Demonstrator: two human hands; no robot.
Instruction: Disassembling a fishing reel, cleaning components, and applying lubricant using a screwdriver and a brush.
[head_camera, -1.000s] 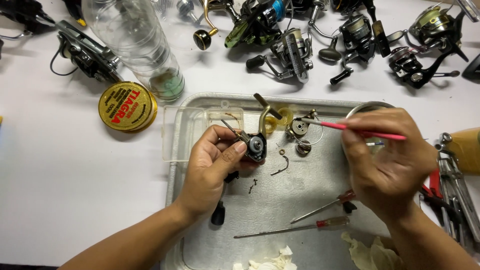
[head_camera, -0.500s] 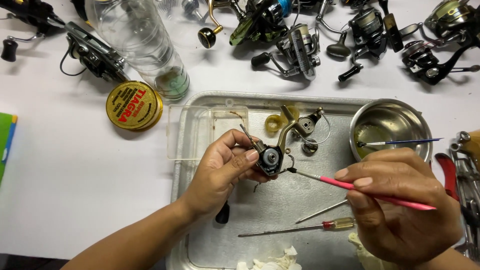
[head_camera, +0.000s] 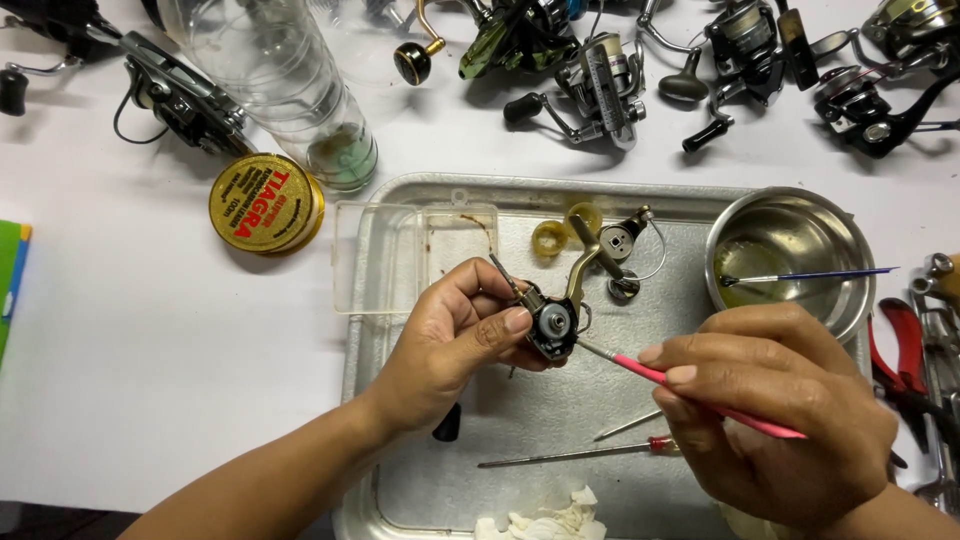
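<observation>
Left hand (head_camera: 455, 335) pinched the small dark metal reel body (head_camera: 551, 325) mid-frame, gear face up; right hand (head_camera: 775, 420) fingers clamped the pink-handled brush (head_camera: 690, 388), tip touching it.

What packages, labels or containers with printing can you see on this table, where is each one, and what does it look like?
Round tin: on the white table left of the metal tray, flat, gold lid with red and black printing.
Clear plastic bottle: behind the tin, lying tilted, no label showing.
Clear plastic box: at the tray's left back corner, flat, rectangular, unprinted.
Green and blue card edge: far left, cut off by the picture.
No signs or screens.
</observation>
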